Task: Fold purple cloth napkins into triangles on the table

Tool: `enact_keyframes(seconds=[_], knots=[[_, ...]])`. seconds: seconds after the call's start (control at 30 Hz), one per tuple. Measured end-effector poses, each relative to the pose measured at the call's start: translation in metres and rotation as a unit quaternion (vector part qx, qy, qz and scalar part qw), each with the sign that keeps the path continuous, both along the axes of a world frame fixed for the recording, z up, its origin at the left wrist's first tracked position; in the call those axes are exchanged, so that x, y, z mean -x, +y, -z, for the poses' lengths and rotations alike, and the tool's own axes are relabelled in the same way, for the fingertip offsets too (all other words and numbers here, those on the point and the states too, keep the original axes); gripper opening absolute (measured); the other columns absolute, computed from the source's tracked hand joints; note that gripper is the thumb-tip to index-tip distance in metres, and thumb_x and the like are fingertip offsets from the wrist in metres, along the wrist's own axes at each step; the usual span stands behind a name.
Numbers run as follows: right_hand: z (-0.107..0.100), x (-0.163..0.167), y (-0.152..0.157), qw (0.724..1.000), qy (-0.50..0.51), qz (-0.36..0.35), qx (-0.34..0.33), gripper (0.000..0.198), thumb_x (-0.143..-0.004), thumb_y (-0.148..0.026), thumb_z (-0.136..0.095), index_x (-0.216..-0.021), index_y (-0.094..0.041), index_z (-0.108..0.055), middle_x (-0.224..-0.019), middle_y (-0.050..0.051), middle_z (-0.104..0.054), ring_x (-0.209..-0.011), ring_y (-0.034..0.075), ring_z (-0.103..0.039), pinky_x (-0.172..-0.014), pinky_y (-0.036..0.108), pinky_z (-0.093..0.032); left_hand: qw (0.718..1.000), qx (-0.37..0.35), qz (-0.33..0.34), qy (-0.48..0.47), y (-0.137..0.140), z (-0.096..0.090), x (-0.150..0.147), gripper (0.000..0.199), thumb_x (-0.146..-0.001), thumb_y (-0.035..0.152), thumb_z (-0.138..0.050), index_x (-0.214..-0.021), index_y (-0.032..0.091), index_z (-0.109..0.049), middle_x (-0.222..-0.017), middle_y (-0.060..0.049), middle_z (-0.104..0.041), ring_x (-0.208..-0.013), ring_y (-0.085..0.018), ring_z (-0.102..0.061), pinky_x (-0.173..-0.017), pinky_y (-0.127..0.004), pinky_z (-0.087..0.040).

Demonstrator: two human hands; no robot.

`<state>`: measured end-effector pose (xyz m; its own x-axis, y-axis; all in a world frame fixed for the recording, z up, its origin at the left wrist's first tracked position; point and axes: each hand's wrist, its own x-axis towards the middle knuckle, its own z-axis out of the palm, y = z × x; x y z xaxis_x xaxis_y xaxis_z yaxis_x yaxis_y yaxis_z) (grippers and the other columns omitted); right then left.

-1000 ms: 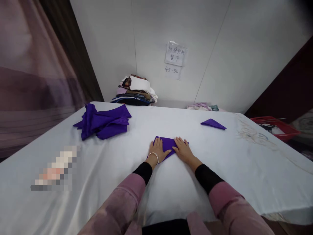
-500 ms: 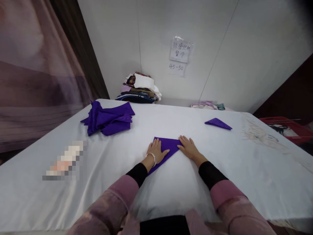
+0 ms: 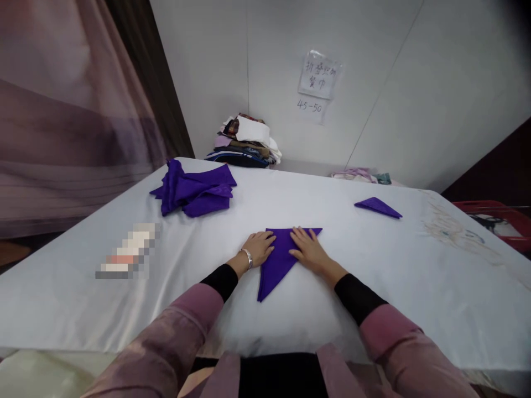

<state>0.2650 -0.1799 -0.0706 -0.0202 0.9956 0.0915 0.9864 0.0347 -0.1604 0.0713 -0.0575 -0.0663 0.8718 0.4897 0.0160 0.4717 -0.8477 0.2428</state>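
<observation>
A purple cloth napkin [image 3: 279, 262], folded into a triangle, lies flat on the white-covered table [image 3: 332, 315] in front of me. Its long side slants from the upper right corner down to a point near me. My left hand [image 3: 258, 247], with a silver bangle at the wrist, rests at the napkin's left edge, fingers stretched over it. My right hand [image 3: 309, 250] lies flat with spread fingers on the upper right part of the cloth. Neither hand grips it.
A heap of loose purple napkins [image 3: 194, 188] is at the back left. One folded purple napkin [image 3: 378, 207] lies at the right. A blurred-out object [image 3: 128, 251] sits on the left. Folded clothes [image 3: 246, 141] are stacked by the wall, and a red basket [image 3: 498, 213] stands beyond the right edge.
My left hand has slid off the middle of the napkin to its left edge. My right hand has moved from the right corner inward onto the cloth. The camera view has shifted slightly.
</observation>
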Motion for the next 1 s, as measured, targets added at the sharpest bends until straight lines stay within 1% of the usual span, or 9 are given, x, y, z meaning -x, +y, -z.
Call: enact_keyframes(seconds=[0.1,0.23,0.37,0.5,0.6,0.7,0.83,0.93,1.0], knots=[[0.004,0.039,-0.007,0.997,0.006,-0.072,-0.006,0.063,-0.088,-0.054,-0.034,-0.139,-0.018,-0.030,-0.145,0.012,-0.028,-0.135,0.024,-0.018,-0.108,0.050,-0.011,1.000,0.000,0.009,-0.006,0.002,0.004,0.003,0.045,-0.088,0.036,-0.032,-0.131,0.027,-0.042,-0.139,-0.002,-0.040,-0.125,-0.021,-0.035,-0.103,-0.037,-0.026],[0.006,0.067,-0.020,0.995,0.020,-0.096,0.009,0.066,-0.088,-0.057,-0.032,-0.139,-0.016,-0.031,-0.143,0.013,-0.031,-0.134,0.026,-0.021,-0.108,0.050,-0.012,0.999,-0.009,0.023,-0.022,0.005,0.007,0.006,0.044,-0.089,0.034,-0.031,-0.131,0.025,-0.044,-0.138,-0.002,-0.041,-0.125,-0.020,-0.036,-0.103,-0.037,-0.027],[0.005,0.075,-0.030,0.993,0.021,-0.111,0.019,0.066,-0.088,-0.057,-0.031,-0.140,-0.016,-0.029,-0.144,0.013,-0.030,-0.135,0.026,-0.020,-0.109,0.051,-0.010,0.999,-0.001,0.026,-0.029,0.008,0.009,0.008,0.043,-0.090,0.033,-0.031,-0.129,0.026,-0.046,-0.138,-0.001,-0.042,-0.125,-0.019,-0.035,-0.103,-0.036,-0.027],[0.006,0.075,-0.032,0.993,0.014,-0.119,0.015,0.065,-0.088,-0.056,-0.032,-0.139,-0.016,-0.030,-0.145,0.013,-0.028,-0.134,0.027,-0.020,-0.108,0.052,-0.011,0.999,0.010,0.028,-0.038,0.013,0.012,0.008,0.041,-0.090,0.035,-0.032,-0.128,0.028,-0.047,-0.137,0.000,-0.042,-0.124,-0.019,-0.036,-0.103,-0.037,-0.028],[0.007,0.074,-0.032,0.992,0.009,-0.126,0.011,0.065,-0.088,-0.057,-0.032,-0.139,-0.017,-0.031,-0.145,0.013,-0.026,-0.135,0.028,-0.020,-0.107,0.052,-0.012,0.999,0.013,0.029,-0.043,0.016,0.011,0.005,0.040,-0.089,0.034,-0.036,-0.126,0.027,-0.049,-0.136,0.000,-0.044,-0.123,-0.019,-0.037,-0.103,-0.036,-0.028],[0.006,0.074,-0.031,0.992,0.006,-0.126,0.012,0.063,-0.087,-0.057,-0.034,-0.138,-0.021,-0.033,-0.146,0.013,-0.025,-0.135,0.028,-0.019,-0.107,0.053,-0.013,0.999,0.013,0.011,-0.041,0.014,0.008,-0.001,0.037,-0.087,0.032,-0.040,-0.121,0.026,-0.054,-0.132,0.000,-0.048,-0.121,-0.019,-0.040,-0.101,-0.035,-0.031],[0.004,0.080,-0.031,0.993,0.002,-0.116,0.029,0.063,-0.085,-0.060,-0.036,-0.137,-0.024,-0.035,-0.146,0.014,-0.024,-0.135,0.030,-0.016,-0.105,0.056,-0.010,0.998,-0.016,-0.035,-0.056,0.006,0.003,-0.009,0.036,-0.085,0.042,-0.046,-0.113,0.022,-0.059,-0.125,-0.004,-0.053,-0.115,-0.023,-0.044,-0.095,-0.038,-0.035],[0.000,0.093,-0.035,0.992,0.016,-0.120,0.042,0.070,-0.084,-0.063,-0.034,-0.138,-0.019,-0.033,-0.146,0.016,-0.023,-0.135,0.031,-0.014,-0.105,0.057,-0.008,0.996,-0.045,-0.042,-0.070,0.002,0.004,-0.012,0.035,-0.083,0.043,-0.050,-0.110,0.022,-0.058,-0.120,-0.005,-0.056,-0.109,-0.023,-0.046,-0.090,-0.038,-0.036],[-0.004,0.105,-0.041,0.988,0.038,-0.140,0.051,0.073,-0.084,-0.063,-0.033,-0.139,-0.015,-0.029,-0.146,0.017,-0.022,-0.136,0.029,-0.012,-0.107,0.053,-0.008,0.994,-0.061,-0.035,-0.079,0.002,0.006,-0.011,0.033,-0.084,0.041,-0.050,-0.109,0.022,-0.057,-0.118,-0.005,-0.056,-0.108,-0.023,-0.047,-0.089,-0.038,-0.036]])
